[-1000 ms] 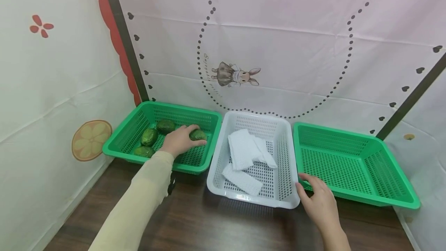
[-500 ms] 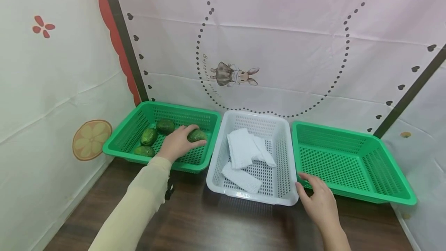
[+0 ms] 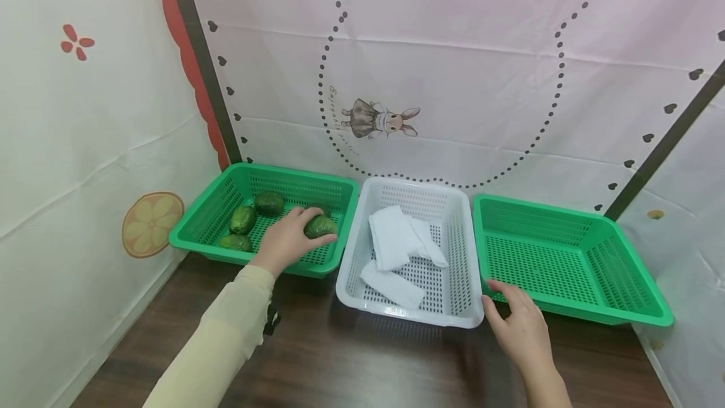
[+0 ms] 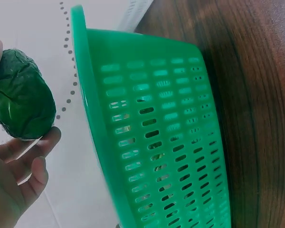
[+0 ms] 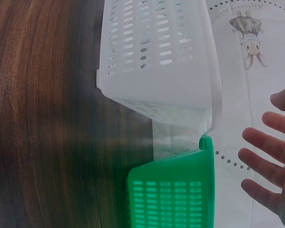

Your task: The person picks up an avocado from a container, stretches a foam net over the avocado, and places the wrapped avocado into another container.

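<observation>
My left hand (image 3: 286,238) grips a dark green avocado (image 4: 23,95) with a shiny, wrinkled film-like surface. In the left wrist view the avocado is above the rim of the left green basket (image 4: 92,118), fingers and thumb around it. Several more avocados (image 3: 243,220) lie in that basket, one partly hidden behind the held one. My right hand (image 3: 521,326) holds nothing; its fingers are spread and slightly bent, near the front corner where the white basket (image 3: 408,313) and the right green basket (image 3: 572,308) meet.
Flat white mesh-textured pieces (image 3: 393,285) lie in the white basket, two overlapping and one nearer the front. All three baskets stand in a row on the dark wooden table (image 3: 368,370). A printed white cloth (image 3: 453,68) hangs close behind them.
The left hand has raised the avocado slightly, and another avocado now shows behind it. The right hand stays in nearly the same place. The head view has shifted slightly.
</observation>
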The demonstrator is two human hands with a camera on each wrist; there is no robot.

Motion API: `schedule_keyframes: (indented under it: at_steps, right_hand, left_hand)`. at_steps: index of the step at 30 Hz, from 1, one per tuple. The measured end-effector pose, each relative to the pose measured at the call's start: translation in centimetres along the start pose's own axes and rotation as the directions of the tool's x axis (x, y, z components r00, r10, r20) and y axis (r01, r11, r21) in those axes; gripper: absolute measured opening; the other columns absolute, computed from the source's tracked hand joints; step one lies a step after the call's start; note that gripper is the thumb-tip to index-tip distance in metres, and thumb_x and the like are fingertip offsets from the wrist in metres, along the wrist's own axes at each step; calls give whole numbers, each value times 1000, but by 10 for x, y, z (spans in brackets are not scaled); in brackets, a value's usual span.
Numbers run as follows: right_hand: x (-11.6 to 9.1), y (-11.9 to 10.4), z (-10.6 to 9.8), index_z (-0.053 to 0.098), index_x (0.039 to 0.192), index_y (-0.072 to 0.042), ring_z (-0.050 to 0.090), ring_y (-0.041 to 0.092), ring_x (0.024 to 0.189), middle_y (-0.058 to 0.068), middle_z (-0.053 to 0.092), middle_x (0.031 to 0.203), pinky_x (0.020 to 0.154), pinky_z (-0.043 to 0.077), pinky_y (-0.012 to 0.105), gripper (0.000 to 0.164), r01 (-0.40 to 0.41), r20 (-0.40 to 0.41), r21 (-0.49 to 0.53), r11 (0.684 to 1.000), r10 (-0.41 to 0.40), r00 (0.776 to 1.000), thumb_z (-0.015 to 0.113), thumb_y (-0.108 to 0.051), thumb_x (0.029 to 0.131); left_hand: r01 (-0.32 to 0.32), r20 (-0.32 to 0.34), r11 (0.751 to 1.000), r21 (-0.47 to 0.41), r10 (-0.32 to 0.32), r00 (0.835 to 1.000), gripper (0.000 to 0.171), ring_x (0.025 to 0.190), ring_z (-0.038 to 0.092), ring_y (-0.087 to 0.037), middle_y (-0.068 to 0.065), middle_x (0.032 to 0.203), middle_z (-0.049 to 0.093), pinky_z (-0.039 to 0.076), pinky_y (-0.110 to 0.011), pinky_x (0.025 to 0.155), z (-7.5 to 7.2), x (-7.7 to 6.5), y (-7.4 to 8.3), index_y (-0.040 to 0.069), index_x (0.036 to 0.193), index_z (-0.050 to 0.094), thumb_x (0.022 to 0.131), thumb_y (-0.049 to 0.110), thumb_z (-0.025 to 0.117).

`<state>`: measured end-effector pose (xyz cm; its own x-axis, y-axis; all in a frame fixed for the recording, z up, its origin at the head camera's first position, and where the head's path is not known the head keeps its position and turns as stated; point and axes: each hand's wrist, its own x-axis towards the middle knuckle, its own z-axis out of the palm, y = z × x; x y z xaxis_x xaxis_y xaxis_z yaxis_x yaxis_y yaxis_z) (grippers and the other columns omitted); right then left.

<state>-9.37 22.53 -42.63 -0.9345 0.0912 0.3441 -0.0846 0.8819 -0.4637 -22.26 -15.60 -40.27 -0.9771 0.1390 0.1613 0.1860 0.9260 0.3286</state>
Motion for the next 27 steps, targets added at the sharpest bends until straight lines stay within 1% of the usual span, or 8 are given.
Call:
schedule_keyframes:
  at_steps: [5, 10, 14, 18, 23, 27]
  right_hand:
    - [-1, 0, 0, 53, 109, -16, 42, 25, 103, 3, 53, 107, 79, 32, 47, 34, 3, -3, 3, 1000, -3, 1000, 51, -35, 81]
    - [-1, 1, 0, 53, 109, -16, 42, 25, 103, 3, 53, 107, 79, 32, 47, 34, 6, -6, 6, 1000, -6, 1000, 51, -35, 81]
    - [-1, 2, 0, 53, 110, -16, 42, 25, 103, 3, 53, 106, 79, 32, 47, 35, 11, 1, 12, 1000, -11, 1000, 50, -37, 82]
    - [-2, 2, 1, 53, 110, -16, 42, 25, 103, 3, 53, 106, 79, 32, 47, 35, 9, 6, 16, 1000, -9, 1000, 50, -36, 82]
    - [-2, 1, 1, 53, 110, -15, 43, 25, 103, 3, 53, 106, 78, 33, 46, 34, 19, -1, 16, 1000, -19, 1000, 52, -33, 81]
    - [-3, 1, 2, 53, 110, -15, 43, 24, 102, 3, 53, 106, 78, 33, 46, 34, 22, -2, 18, 1000, -22, 1000, 52, -34, 81]
  left_hand:
    - [-9, -27, 999, 37, 10, 1000, 83, 79, 50, -22, -6, 107, 44, 43, -38, 58, -2, -10, 6, 27, 120, 42, 57, 79, 33]
    - [-20, -57, 999, 44, 23, 998, 78, 71, 49, -20, -4, 101, 46, 42, -34, 52, -3, -27, 14, 27, 118, 44, 59, 76, 36]
    - [-40, -73, 999, 23, 41, 996, 74, 73, 50, -20, -4, 102, 47, 43, -36, 55, -4, -43, 21, 26, 117, 46, 61, 74, 40]
    - [-68, -89, 997, 29, 71, 994, 75, 71, 51, -18, -2, 100, 48, 44, -35, 56, -2, -56, 29, 26, 115, 48, 59, 76, 39]
    - [-95, -104, 995, 38, 99, 990, 74, 64, 48, -13, 3, 95, 48, 41, -28, 51, 2, -67, 33, 27, 112, 51, 58, 77, 38]
    - [-113, -116, 993, 35, 116, 986, 71, 62, 48, -11, 5, 94, 47, 40, -26, 50, 8, -73, 33, 27, 110, 52, 59, 75, 41]
